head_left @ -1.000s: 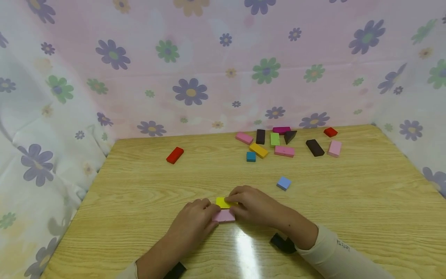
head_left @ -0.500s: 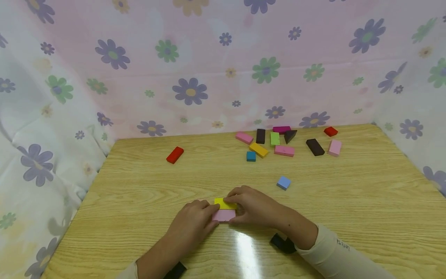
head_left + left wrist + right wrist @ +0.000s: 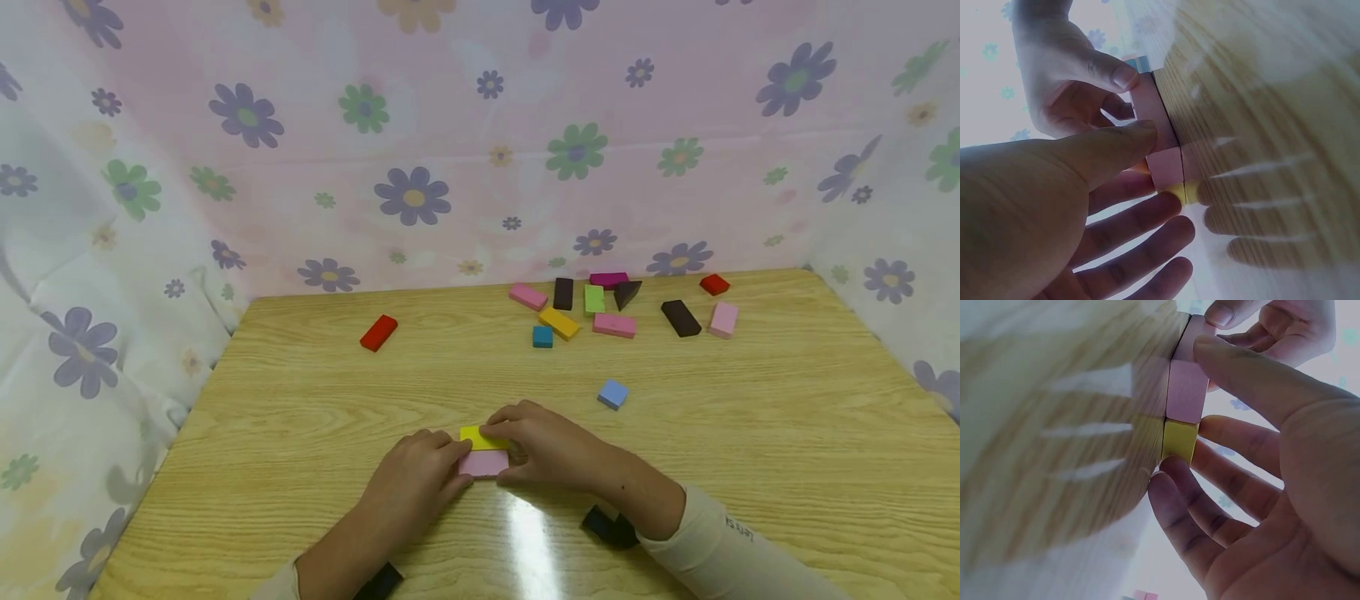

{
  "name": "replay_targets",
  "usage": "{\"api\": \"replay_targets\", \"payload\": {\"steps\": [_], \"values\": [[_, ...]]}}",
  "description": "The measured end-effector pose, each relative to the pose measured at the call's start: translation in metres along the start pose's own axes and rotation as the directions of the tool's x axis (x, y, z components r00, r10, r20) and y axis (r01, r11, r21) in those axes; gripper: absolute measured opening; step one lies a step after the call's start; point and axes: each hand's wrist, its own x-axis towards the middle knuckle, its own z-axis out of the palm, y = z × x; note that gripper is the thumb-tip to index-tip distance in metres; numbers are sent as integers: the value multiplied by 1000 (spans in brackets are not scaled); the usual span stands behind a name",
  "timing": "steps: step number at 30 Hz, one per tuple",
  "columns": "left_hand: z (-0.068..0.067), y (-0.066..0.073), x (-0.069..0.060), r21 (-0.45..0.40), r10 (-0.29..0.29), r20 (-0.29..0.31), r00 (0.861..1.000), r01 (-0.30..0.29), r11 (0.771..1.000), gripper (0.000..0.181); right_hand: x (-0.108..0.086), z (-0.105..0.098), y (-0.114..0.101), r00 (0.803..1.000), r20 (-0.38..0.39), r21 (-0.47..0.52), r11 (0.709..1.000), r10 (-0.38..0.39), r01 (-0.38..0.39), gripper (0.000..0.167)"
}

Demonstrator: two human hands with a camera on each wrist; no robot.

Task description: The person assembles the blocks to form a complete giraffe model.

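Observation:
A light pink block [image 3: 483,463] and a yellow block [image 3: 474,437] lie side by side on the table, long sides touching, the yellow one farther from the person. From the left, my left hand [image 3: 417,475] grips them, thumb on the pink block [image 3: 1155,112], fingers by the yellow block's end [image 3: 1175,189]. On the right, my right hand [image 3: 558,448] holds the pair, its thumb at the pink block [image 3: 1187,390] and its fingertips around the yellow block [image 3: 1179,439]. Fingers cover part of the yellow block's top in the head view.
A light blue block [image 3: 612,394] lies beyond the right hand. Farther back are a teal block [image 3: 542,337], an orange block [image 3: 558,322] and several others. A red block [image 3: 378,332] lies at the back left. Flowered cloth [image 3: 450,167] hangs behind the table.
The yellow block has shifted slightly left and now sits flush against the pink block. Both hands keep nearly the same place, the right fingers a little farther left.

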Motion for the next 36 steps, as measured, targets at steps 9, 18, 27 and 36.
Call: {"api": "replay_targets", "payload": {"steps": [9,18,27,36], "values": [[2,-1,-1,59,11,-56,998,-8,998,34,-1,-1,0,1000,8,7,1000,9,-9,55],[3,-1,-2,47,41,-85,996,-37,998,31,0,-1,0,1000,23,23,1000,16,-16,54],[4,-2,-2,23,151,-118,981,-150,988,23,0,-1,3,1000,22,22,1000,4,-5,54],[9,-5,2,57,249,-178,952,-243,968,16,0,-2,4,1000,27,25,1000,0,0,54]]}}
